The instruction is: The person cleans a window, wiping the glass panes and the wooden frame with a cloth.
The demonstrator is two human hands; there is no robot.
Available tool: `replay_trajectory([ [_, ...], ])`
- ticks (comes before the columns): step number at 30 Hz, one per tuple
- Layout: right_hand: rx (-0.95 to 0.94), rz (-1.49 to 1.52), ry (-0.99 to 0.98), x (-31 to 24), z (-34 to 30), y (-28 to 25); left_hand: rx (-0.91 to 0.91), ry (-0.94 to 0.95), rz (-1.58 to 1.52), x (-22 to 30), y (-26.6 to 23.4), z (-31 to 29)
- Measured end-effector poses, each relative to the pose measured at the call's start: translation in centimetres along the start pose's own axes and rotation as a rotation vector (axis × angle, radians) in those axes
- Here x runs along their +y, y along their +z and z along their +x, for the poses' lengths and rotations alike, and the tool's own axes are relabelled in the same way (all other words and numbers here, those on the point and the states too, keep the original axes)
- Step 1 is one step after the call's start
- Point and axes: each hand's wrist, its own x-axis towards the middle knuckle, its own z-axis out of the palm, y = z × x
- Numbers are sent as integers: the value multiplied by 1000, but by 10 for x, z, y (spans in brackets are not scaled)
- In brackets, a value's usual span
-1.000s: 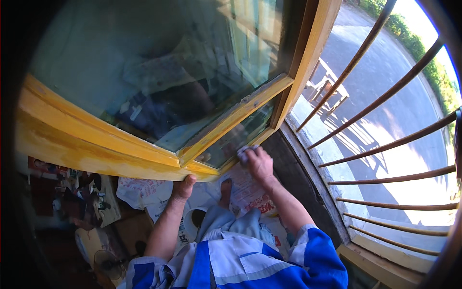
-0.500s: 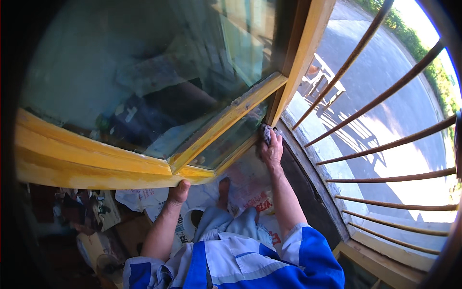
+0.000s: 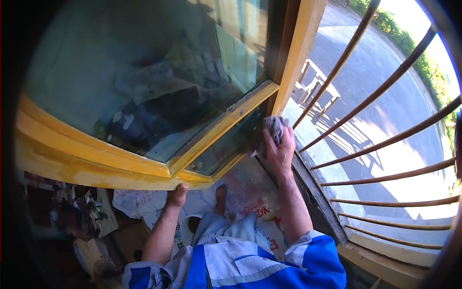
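Yellow paint, patchy and streaked, covers the wooden window sash (image 3: 86, 156), which stands at an angle in front of the person, its large glass pane (image 3: 154, 72) dim with reflections. A narrow glazing bar (image 3: 225, 127) divides that from a smaller lower pane (image 3: 231, 142). From where I stand, the left hand (image 3: 177, 195) has the sash by its bottom edge, thumb against the near side and the other fingers out of plain sight behind the wood. The right hand (image 3: 283, 149) is closed round a crumpled greyish rag (image 3: 275, 126), bunched up at the sash's lower outer corner; I cannot tell whether the cloth presses on the wood there.

To the right, brown bars (image 3: 404, 66) fan across the window opening. Past them lies a grey road (image 3: 351, 53), partly sunlit, edged by greenery (image 3: 414, 43), and a small pale bench (image 3: 316, 71) stands out there near striped shadows.

Down below, the person's jacket (image 3: 240, 267) is blue and light grey, the trousers (image 3: 231, 225) pale blue. A bare foot (image 3: 220, 198) shows against red-printed plastic sheeting (image 3: 248, 185), and a white bucket (image 3: 185, 232) sits just left of the legs. Blurred clutter (image 3: 79, 207) fills the lower left.
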Motion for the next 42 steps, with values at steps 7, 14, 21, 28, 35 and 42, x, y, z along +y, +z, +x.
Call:
replay_trajectory([
  [7,211,-132,-94,-11,51,12,-8,-45,-16,-4,-1,-3],
  [14,164,-66,-12,39,28,31,17,-39,-28,4,6,-5],
  [21,21,-97,287,106,-21,55,31,-20,7,7,10,-5],
  [28,-79,-214,441,108,-33,49,-68,0,-8,13,8,-1],
  [35,-447,-552,611,90,-13,23,-22,7,-57,22,14,2],
  [42,-576,-560,460,88,-7,32,-72,-28,-84,41,24,2],
])
